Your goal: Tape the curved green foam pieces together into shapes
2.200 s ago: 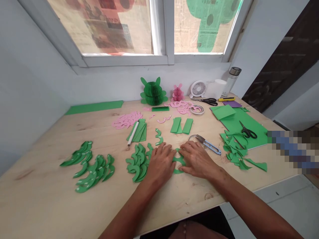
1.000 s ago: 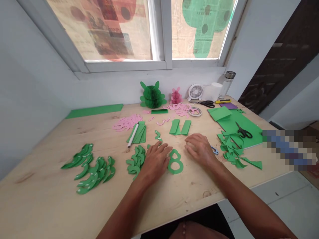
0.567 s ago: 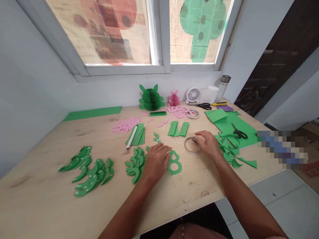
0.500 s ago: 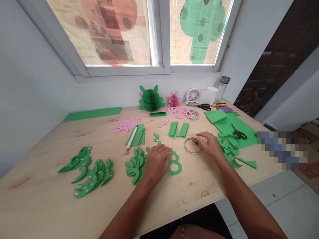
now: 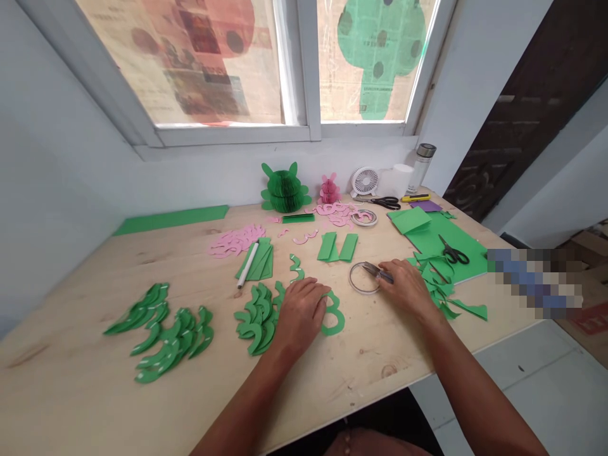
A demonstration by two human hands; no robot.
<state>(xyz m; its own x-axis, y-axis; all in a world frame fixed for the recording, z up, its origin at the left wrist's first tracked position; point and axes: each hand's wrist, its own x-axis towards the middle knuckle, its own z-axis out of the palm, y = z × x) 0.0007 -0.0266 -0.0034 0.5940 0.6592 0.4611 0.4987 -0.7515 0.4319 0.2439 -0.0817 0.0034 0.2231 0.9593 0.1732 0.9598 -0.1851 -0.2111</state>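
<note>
My left hand (image 5: pixel 304 311) rests palm down on the table, fingers loosely stretched. Its fingertips cover the left edge of a green figure-eight paper cutout (image 5: pixel 335 324). Above it lies a wavy green paper piece (image 5: pixel 297 273) with white marks. My right hand (image 5: pixel 406 288) has its fingers around the dark handle of small snips (image 5: pixel 375 271). Their grey blades lie across a roll of tape (image 5: pixel 351 278). Just left of my left hand is a pile of curved green cutouts (image 5: pixel 256 320).
More green cutouts (image 5: pixel 175 342) lie at the left. Green strips with a white pen (image 5: pixel 247 265), folded green cards (image 5: pixel 349 247) and pink cutouts (image 5: pixel 237 240) lie behind. Black scissors (image 5: pixel 453 251) rest on green sheets at right, beside paper scraps (image 5: pixel 439 288). A fan (image 5: pixel 365 182) stands by the wall.
My right hand has drawn back a little to the right, so more of the snips shows. My left hand stays at the green cutout. The view has shifted slightly.
</note>
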